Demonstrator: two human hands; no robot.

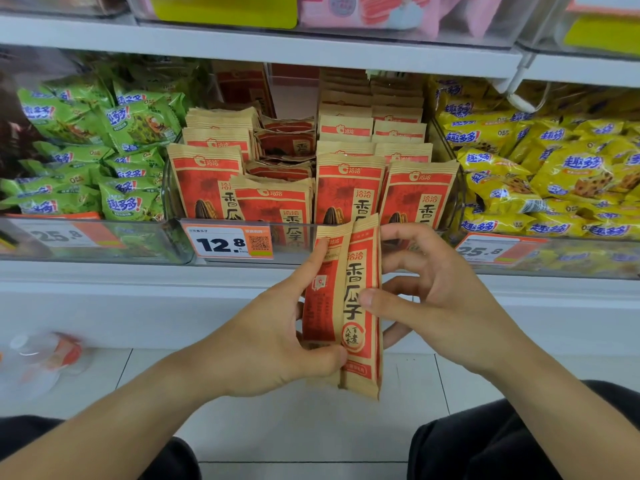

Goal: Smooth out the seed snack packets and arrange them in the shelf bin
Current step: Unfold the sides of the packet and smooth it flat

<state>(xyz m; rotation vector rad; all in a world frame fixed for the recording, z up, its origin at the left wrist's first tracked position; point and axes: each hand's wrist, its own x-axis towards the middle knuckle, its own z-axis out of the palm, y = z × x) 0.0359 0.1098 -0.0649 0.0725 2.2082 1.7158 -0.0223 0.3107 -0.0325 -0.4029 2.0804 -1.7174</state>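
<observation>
Head view shows your left hand point(277, 327) and right hand point(426, 299) both pinching a folded seed packet point(349, 306) just below the clear shelf bin point(239, 244), which holds upright rows of matching packets point(349, 188).

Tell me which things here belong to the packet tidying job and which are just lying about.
Job:
held seed packet
left hand
right hand
seed packets in bin
clear shelf bin

Lying about:
green snack bags
yellow snack bags
price tag
pink packets
</observation>
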